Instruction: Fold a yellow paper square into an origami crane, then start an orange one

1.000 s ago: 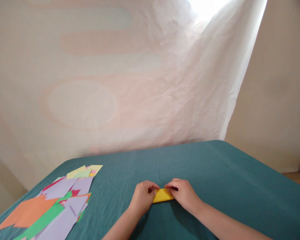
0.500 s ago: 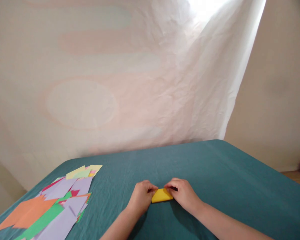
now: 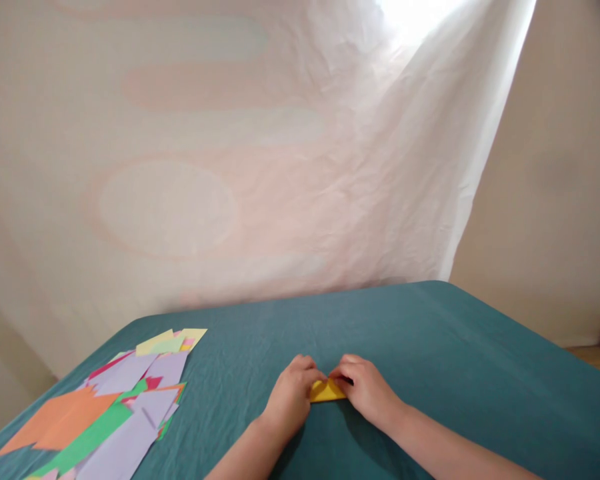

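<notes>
A small folded yellow paper [image 3: 326, 393] lies on the teal tablecloth [image 3: 430, 347] between my two hands. My left hand [image 3: 294, 395] covers its left end, fingers curled and pressing down on it. My right hand [image 3: 367, 389] pinches its right end, fingertips meeting the left hand's over the paper's top edge. Only a small yellow triangle shows between the hands.
A loose pile of coloured paper sheets [image 3: 110, 413], orange, green, lilac, pale yellow and red, lies at the table's left near edge. A crumpled white cloth backdrop [image 3: 260, 167] hangs behind the table. A beige wall [image 3: 560, 187] stands to the right.
My left hand has slid right over the yellow paper, so less of it shows. The hands are now closer together. The right hand has barely moved.
</notes>
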`<state>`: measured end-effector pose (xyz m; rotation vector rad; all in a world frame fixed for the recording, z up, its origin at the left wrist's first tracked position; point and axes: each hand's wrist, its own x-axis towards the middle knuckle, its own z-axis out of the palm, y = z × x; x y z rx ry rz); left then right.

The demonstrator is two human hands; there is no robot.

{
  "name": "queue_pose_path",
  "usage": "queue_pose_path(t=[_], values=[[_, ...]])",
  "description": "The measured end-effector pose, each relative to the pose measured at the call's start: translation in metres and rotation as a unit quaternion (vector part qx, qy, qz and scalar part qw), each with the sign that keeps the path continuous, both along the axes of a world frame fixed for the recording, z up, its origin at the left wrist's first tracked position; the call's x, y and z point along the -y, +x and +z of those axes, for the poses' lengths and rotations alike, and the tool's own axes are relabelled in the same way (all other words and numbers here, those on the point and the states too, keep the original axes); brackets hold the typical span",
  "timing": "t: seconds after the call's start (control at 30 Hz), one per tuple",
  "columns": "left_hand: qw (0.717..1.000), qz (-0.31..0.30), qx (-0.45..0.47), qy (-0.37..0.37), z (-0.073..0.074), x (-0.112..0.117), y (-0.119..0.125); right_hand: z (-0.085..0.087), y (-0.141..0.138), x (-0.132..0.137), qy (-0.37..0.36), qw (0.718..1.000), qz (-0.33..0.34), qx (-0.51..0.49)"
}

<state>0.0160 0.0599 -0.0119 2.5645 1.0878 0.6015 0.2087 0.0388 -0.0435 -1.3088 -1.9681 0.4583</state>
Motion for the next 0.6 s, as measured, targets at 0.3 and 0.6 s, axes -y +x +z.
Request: queue_pose_path(t=[0.3,0.6], values=[[0.999,-0.041,-0.017,-0.030,0.003,0.001,-0.002,0.010,0.001,0.008,0.091,0.993,0.071,0.028],[0.999,-0.034,-0.014,-0.033,0.008,0.003,-0.002,0.018,0.000,0.016,0.112,0.976,0.134,0.133]])
